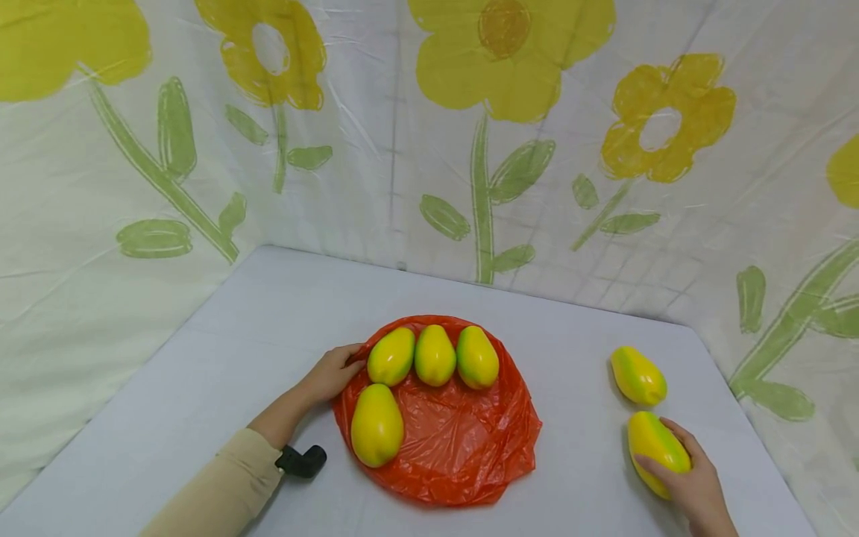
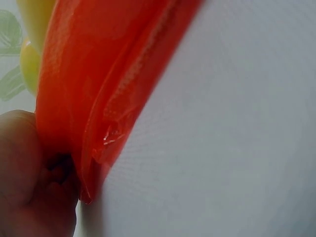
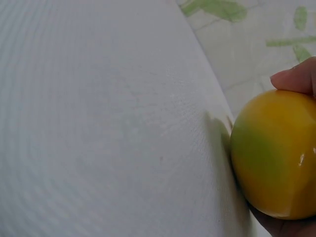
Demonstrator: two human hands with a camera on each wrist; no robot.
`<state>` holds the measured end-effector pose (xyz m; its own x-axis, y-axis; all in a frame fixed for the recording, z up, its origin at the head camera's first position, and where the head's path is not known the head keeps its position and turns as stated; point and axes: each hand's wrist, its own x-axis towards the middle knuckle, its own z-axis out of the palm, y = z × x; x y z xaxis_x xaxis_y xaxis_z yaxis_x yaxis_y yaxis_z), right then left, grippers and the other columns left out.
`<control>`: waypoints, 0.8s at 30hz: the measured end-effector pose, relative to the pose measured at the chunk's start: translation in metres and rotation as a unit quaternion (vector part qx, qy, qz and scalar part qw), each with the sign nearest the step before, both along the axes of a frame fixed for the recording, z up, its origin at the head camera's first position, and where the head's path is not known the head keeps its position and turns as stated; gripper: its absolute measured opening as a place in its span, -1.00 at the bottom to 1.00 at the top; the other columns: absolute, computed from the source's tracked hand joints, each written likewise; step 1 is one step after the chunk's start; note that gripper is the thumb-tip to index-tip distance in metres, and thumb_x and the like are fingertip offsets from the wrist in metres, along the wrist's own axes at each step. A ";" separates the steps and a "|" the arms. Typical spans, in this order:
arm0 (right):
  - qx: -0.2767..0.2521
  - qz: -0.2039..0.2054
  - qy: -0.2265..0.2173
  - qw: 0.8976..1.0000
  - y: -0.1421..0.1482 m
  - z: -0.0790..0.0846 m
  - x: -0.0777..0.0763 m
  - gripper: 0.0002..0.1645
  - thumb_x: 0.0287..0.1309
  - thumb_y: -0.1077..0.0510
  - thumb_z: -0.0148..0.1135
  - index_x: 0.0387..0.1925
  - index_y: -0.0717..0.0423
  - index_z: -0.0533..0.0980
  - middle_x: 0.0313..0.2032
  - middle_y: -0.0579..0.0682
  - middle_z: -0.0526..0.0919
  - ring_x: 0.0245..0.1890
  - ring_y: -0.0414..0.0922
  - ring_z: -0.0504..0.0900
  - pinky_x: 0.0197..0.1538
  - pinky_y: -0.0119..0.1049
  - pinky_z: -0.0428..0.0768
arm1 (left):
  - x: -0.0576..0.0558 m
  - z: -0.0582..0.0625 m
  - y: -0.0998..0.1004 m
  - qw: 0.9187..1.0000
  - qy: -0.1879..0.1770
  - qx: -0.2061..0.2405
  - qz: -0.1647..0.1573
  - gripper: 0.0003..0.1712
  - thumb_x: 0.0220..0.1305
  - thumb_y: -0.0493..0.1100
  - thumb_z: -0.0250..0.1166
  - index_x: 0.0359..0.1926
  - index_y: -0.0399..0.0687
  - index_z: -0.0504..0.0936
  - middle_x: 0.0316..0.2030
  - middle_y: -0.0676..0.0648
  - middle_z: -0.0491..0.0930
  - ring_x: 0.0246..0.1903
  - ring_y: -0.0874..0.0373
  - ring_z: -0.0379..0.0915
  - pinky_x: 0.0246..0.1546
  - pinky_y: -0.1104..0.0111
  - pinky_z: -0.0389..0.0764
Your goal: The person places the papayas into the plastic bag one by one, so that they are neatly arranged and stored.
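My left hand grips the left rim of a round, spread-out red plastic bag; in the left wrist view the thumb lies near the rim of the red plastic, and the other fingers are partly hidden. Three yellow-green papayas, the middle one among them, lie in a row along the bag's far side. Another papaya lies at its front left. At the right, my right hand holds a papaya, fingers and thumb around its sides; the right wrist view shows this papaya close up.
One more papaya lies on the white table just beyond the right hand. A curtain with printed yellow flowers hangs behind and along the table's sides. On the left wrist sits a black device.
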<state>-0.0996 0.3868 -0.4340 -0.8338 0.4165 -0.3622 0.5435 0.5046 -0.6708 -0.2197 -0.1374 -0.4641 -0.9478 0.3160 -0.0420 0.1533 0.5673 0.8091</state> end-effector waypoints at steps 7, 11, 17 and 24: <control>0.004 0.000 0.009 1.000 -0.001 0.000 0.001 0.26 -0.06 -0.32 0.29 0.46 0.01 -0.22 0.37 0.33 -0.08 0.11 0.23 0.12 0.08 0.11 0.29 | -0.001 0.000 0.000 1.000 -0.002 0.003 0.002 -0.58 0.39 -0.19 0.00 0.22 -0.16 0.40 0.13 -0.19 0.49 -0.13 0.12 0.44 0.02 0.19 0.57; 0.010 0.003 0.008 1.000 -0.001 0.001 0.001 0.25 -0.04 -0.33 0.26 0.46 0.02 -0.22 0.37 0.34 -0.07 0.11 0.23 0.12 0.07 0.09 0.29 | 0.000 0.000 -0.001 1.000 -0.001 0.006 0.002 -0.59 0.39 -0.19 0.00 0.21 -0.16 0.41 0.11 -0.18 0.50 -0.15 0.13 0.45 0.00 0.20 0.58; 0.011 -0.011 0.005 1.000 -0.005 0.000 -0.001 0.29 -0.09 -0.38 0.27 0.46 0.03 -0.21 0.36 0.34 -0.06 0.11 0.24 0.12 0.10 0.14 0.28 | 0.001 0.000 -0.001 1.000 -0.004 0.009 0.004 -0.58 0.39 -0.19 0.00 0.22 -0.16 0.40 0.12 -0.18 0.50 -0.15 0.12 0.46 -0.01 0.20 0.59; 0.008 -0.049 0.014 0.999 -0.010 0.004 0.001 0.17 0.01 -0.29 0.25 0.46 -0.03 -0.16 0.34 0.33 -0.02 0.11 0.24 0.12 0.14 0.17 0.29 | 0.001 -0.001 -0.001 1.000 -0.008 0.011 0.007 -0.57 0.38 -0.18 0.01 0.24 -0.15 0.39 0.15 -0.18 0.48 -0.12 0.12 0.46 0.00 0.21 0.59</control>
<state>-0.0988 0.3767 -0.4298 -0.7980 0.5031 -0.3319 0.5726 0.4609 -0.6780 -0.2186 -0.1382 -0.4648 -0.9511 0.3046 -0.0513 0.1322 0.5514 0.8237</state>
